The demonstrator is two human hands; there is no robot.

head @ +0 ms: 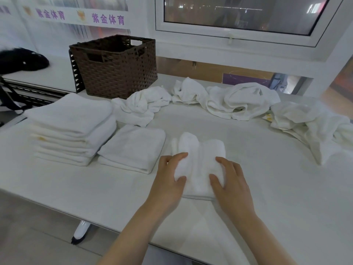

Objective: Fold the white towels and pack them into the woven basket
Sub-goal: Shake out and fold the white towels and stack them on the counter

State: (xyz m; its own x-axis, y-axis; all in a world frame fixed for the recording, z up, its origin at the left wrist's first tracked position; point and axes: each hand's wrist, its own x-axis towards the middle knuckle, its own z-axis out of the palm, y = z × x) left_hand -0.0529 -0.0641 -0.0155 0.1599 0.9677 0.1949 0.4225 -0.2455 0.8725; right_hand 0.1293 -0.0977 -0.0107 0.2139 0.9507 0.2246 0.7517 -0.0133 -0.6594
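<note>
Hands meet on one small folded towel (198,165) lying near the front edge of the white table (257,188). Left hand (168,178) sits at the towel's left side: its thumb presses into the cloth from below while the forefinger curls over the top, so the cloth bulges between them in a pinch. The other fingers of that hand are tucked behind and cannot be made out. Right hand (229,180) lies on the towel's right side, fingers slightly spread and bent down onto the cloth, thumb pressing in toward the middle; whether it grips the edge or only presses cannot be told. The towel's far end stands up a little in two soft humps, and its near edge lies flat with layered folds showing.

Just left of it lies a single folded towel (133,148), and touching that one's left side stands a stack of folded towels (72,129), several layers high. Behind the stack, at the table's back left, stands the woven basket (116,67), dark brown, with handle cut-outs near its rim; what is inside cannot be seen. Unfolded towels run along the back of the table: a crumpled towel (141,104) just in front of the basket's right corner, a second rumpled heap (236,100) further right, and a third loose pile (315,125) at the far right edge.

A black bag (23,58) lies on a surface at the far left, and a window (238,14) fills the wall above.
</note>
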